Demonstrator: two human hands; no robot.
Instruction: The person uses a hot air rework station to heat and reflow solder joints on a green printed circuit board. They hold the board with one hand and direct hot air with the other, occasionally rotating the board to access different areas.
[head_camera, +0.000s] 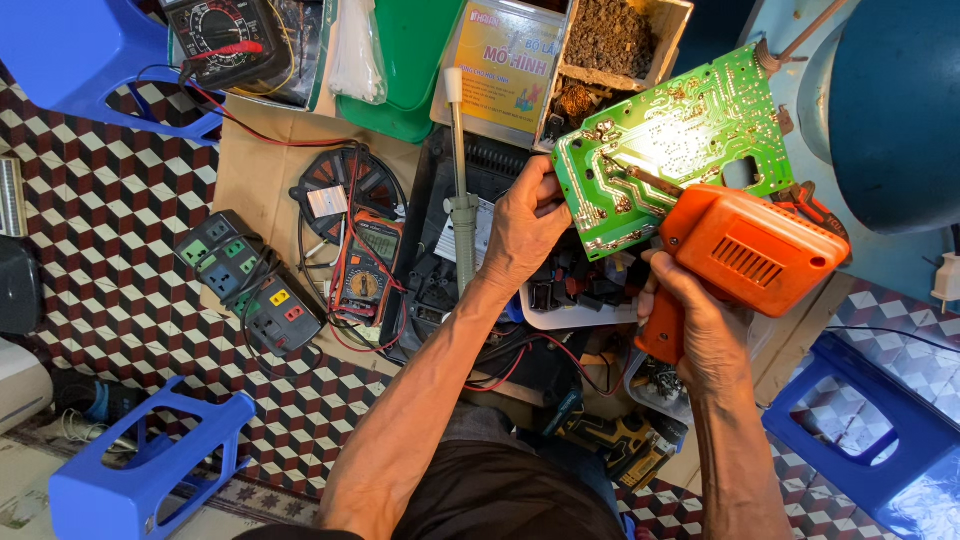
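Observation:
My left hand (525, 222) grips the left edge of a green circuit board (690, 130), held up with its solder side facing me. My right hand (695, 325) is closed around the handle of an orange pistol-style soldering gun (750, 250). The gun's metal tip rests on the board near its lower middle. A grey desoldering pump (460, 200) stands just left of my left hand, apart from it.
A digital multimeter (365, 270) with red leads, a grey power strip (250, 280) and an analogue meter (225, 35) lie to the left. Blue plastic stools (140, 470) (860, 420) stand at the lower left and right. A white parts tray (570, 310) sits under my hands.

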